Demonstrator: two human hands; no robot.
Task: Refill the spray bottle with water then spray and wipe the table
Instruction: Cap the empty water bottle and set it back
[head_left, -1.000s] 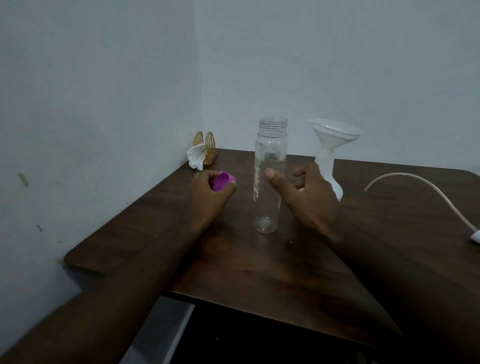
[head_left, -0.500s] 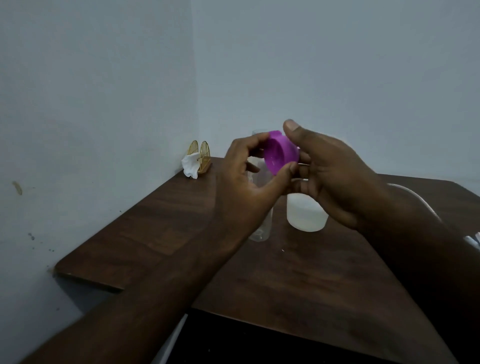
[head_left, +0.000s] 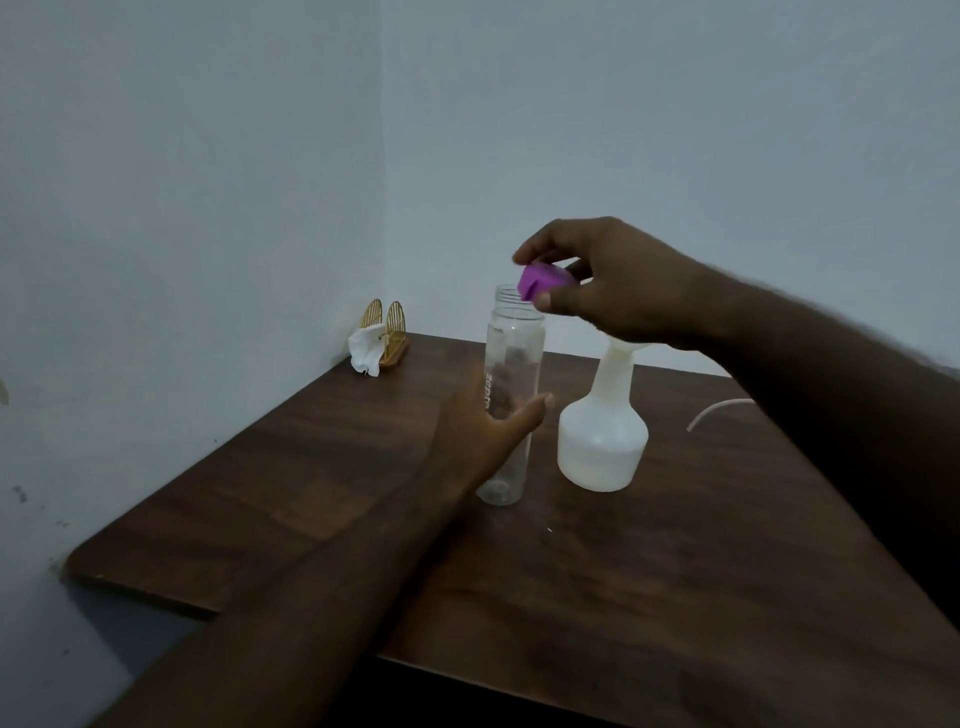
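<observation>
Brown table (head_left: 675, 597): as before, bearing everything. White spray bottle (head_left: 602, 441): upright just right of the clear bottle (head_left: 511, 332), not shifted, cloudy liquid low in its body, top hidden behind the right forearm. Clear bottle itself: upright on the same spot, mouth open, apparently empty. Right hand (head_left: 618, 280): a second ago loose beside the clear bottle, now raised above and just right of its mouth, fingertips and thumb pinching the purple cap (head_left: 545, 280). Left hand (head_left: 478, 431): a second ago holding that cap left of the clear bottle, then passing it over in mid-air, now dropped to the clear bottle's middle, thumb across the front and fingers going round behind, gripping it by the look of things, though blurred. Cap: tilted, just above and slightly right of the clear bottle's rim, not yet on the threads. Well left of the clear bottle, in the wall corner, a gold napkin holder (head_left: 389, 325) with a white tissue (head_left: 363, 353), untouched. Reading of all this: pouring apparently finished, cap swapped into the right hand for closing the emptied bottle, left hand there for steadying. Left to do, judging by the task: lowering and twisting the cap, fitting a spray head (none in sight), then spraying and wiping.
</observation>
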